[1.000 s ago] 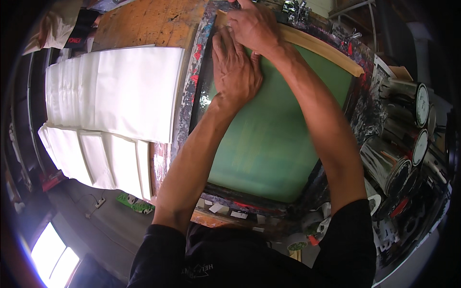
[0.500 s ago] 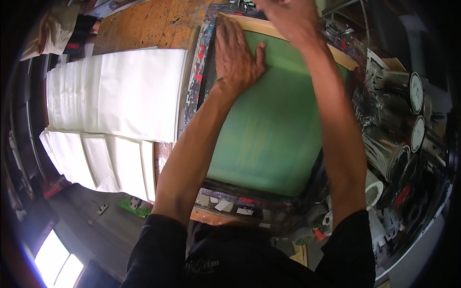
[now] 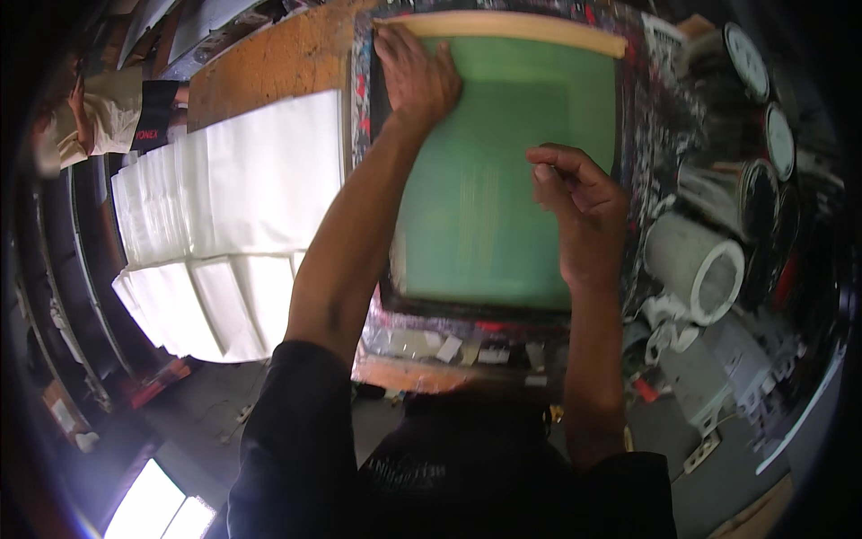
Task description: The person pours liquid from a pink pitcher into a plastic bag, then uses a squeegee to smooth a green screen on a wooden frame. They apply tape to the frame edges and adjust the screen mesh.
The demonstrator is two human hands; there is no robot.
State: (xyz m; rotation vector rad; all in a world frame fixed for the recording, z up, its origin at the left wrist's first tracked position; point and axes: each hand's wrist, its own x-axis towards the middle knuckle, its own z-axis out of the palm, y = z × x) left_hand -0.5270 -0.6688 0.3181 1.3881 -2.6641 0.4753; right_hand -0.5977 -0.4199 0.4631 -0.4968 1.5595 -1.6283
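A green printing screen (image 3: pixel 485 207) lies in a dark, paint-stained frame in front of me. Along its far edge runs a pale wooden strip (image 3: pixel 521 29). My left hand (image 3: pixel 417 79) rests at the far left corner, palm down, thumb spread away; its fingertips reach the left end of the strip. Over the right half of the screen hovers my right hand (image 3: pixel 588 202). Its fingers are curled, thumb and forefinger brought close together. Whether anything sits between them is too small and blurred to tell.
Stacks of white sheets (image 3: pixel 269 175) lie to the left on a wooden table (image 3: pixel 269 67). Paint-smeared cans (image 3: pixel 732 193) and a white tube-shaped container (image 3: pixel 691 265) stand at the right. Beyond the sheets, another person in a beige top (image 3: pixel 112 112) is at the far left.
My right hand has come back from the far edge and lowered toward the middle right of the screen, fingers curled. The left hand stays at the far left corner. The whole view has shifted.
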